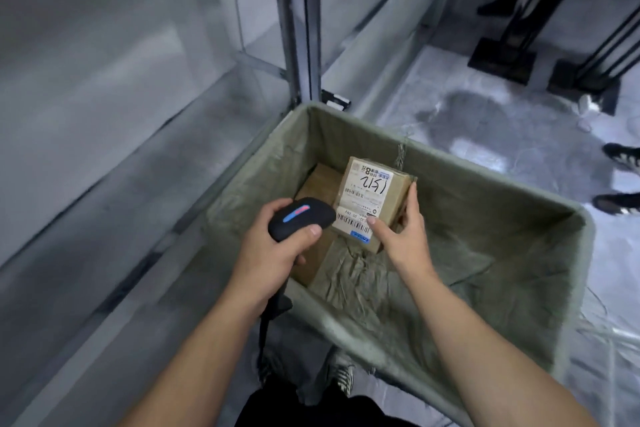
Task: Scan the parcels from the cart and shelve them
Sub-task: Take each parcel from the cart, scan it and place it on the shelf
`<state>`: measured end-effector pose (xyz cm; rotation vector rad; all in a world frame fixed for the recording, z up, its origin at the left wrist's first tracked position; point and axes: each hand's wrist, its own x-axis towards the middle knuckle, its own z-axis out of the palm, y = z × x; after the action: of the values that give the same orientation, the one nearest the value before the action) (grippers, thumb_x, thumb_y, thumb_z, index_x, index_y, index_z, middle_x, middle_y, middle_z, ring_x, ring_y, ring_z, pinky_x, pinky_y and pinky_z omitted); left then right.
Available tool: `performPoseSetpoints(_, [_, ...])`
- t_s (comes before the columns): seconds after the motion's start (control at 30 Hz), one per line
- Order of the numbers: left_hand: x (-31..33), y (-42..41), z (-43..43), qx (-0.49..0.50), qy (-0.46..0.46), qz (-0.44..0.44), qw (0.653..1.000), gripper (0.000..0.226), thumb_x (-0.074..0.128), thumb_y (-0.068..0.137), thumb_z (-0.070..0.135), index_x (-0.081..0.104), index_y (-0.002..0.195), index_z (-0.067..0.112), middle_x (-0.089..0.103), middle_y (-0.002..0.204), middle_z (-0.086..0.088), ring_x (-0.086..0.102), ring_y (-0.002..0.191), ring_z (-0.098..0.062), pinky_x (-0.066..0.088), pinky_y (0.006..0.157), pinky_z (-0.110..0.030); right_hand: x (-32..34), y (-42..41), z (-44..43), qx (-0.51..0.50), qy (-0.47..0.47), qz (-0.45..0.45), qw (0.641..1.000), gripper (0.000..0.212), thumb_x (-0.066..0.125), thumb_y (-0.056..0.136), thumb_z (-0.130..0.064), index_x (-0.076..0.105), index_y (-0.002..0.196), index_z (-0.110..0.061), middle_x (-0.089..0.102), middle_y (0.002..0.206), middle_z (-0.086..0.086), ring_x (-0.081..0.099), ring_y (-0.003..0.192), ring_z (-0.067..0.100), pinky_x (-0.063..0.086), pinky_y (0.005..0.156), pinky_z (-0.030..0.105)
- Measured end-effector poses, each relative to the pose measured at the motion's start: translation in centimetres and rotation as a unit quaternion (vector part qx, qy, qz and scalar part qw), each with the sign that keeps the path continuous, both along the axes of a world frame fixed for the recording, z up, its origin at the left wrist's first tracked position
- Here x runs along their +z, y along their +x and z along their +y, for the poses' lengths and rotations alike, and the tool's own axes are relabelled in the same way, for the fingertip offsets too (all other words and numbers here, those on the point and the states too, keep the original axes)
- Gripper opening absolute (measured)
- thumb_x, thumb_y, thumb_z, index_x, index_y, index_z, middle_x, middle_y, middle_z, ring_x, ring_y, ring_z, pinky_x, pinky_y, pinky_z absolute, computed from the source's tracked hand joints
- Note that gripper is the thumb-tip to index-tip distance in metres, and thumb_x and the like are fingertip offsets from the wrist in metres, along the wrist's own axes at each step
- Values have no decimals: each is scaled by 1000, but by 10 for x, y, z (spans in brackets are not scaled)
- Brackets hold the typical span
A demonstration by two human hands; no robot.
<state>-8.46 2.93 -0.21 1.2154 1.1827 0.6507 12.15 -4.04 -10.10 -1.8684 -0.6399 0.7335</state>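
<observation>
A small brown cardboard parcel (375,198) with a white shipping label and handwritten digits is held over the green fabric-lined cart (485,253). My right hand (405,236) grips its right side, thumb on the label near the barcode. My left hand (277,250) grips a black handheld scanner (301,220) with a lit blue and red strip, its head right beside the parcel's barcode. Another brown parcel (318,187) lies on the cart's bottom beneath, partly hidden by the held one and the scanner.
A grey metal shelf rack (298,28) with bare shelves (104,80) stands to the left, touching the cart's far corner. Black stand bases (502,59) and another person's shoes (620,177) are on the floor at right. My own shoes (341,374) show below the cart.
</observation>
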Motion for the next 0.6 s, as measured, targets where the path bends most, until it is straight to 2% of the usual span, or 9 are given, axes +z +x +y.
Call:
performPoseSetpoints(0.07, [5,-12,-9,3,7,-4,1000,58,84,68,23,61,122,24,70,96,-3,62,64,-10,52,54,-24,14,-1,7,10,33,-13,999,105,82,82,-33,11,159,-39,33,156,-3,34,142,8,26,116,27])
performPoseSetpoints(0.13, [11,-23,-15,6,13,-7,1000,59,84,68,23,61,122,22,70,93,-1,61,62,-9,53,55,-25,27,-1,15,21,56,-28,998,103,81,84,-27,12,160,-37,34,154,-4,33,141,8,25,113,24])
performPoseSetpoints(0.2, [15,-34,-19,9,18,-11,1000,60,86,65,27,62,120,26,71,93,0,62,62,-11,53,57,-27,41,-4,21,36,67,-38,996,102,80,85,-27,11,161,-36,33,155,-4,31,138,4,24,112,25])
performPoseSetpoints(0.3, [22,-47,-23,10,24,-21,999,69,83,52,45,63,117,34,73,96,2,64,64,-14,54,62,-32,60,-13,25,45,85,-56,994,102,80,85,-29,12,160,-37,32,157,-3,29,136,2,25,118,31])
performPoseSetpoints(0.37, [26,-56,-26,11,33,-27,999,65,84,54,43,63,115,36,73,95,8,64,65,-15,57,65,-37,68,-21,24,48,98,-68,992,102,80,84,-31,12,160,-40,32,158,-3,29,139,2,25,120,35])
performPoseSetpoints(0.43, [32,-67,-31,6,42,-27,999,57,82,61,37,63,115,37,73,91,12,63,62,-15,57,68,-40,76,-30,20,49,100,-70,991,101,79,85,-31,11,159,-42,32,158,-4,29,137,2,25,116,32])
performPoseSetpoints(0.6, [44,-100,-53,-18,55,-25,998,54,80,64,35,61,115,35,73,87,15,61,58,-16,56,66,-38,90,-57,0,42,110,-84,989,101,78,86,-32,9,159,-43,28,161,-5,27,136,3,26,116,34])
